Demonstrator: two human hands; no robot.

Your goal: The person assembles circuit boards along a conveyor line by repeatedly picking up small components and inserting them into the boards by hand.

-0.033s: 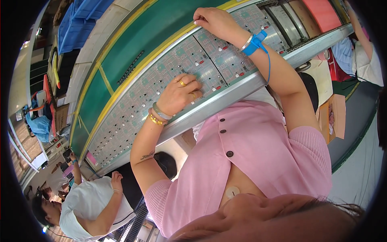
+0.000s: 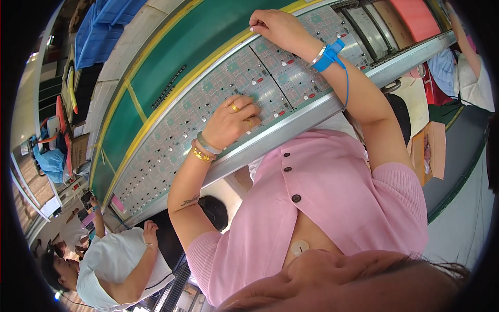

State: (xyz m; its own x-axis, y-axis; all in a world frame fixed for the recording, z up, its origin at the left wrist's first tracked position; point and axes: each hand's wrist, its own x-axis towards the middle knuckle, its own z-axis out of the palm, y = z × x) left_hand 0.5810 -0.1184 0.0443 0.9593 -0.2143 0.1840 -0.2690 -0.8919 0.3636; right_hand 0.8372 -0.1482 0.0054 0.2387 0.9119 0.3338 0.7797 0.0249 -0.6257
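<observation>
Long green circuit boards lie end to end in a metal-railed track in front of me, with small black, white and red parts on them. My left hand rests low over the boards, its fingers curled down and drawn together. Whatever its fingertips hold, if anything, is hidden beneath them. Farther right, my right hand reaches across to the track's far side by the yellow edging. Its fingers are bent inward and closed, and what they may grip cannot be made out. A blue wrist strap with a cord circles my right wrist.
A metal rail runs along the near side of the boards. On the green bench surface beyond lies a dark strip of parts. Blue bins stand at the far left. A co-worker in white sits at the lower left.
</observation>
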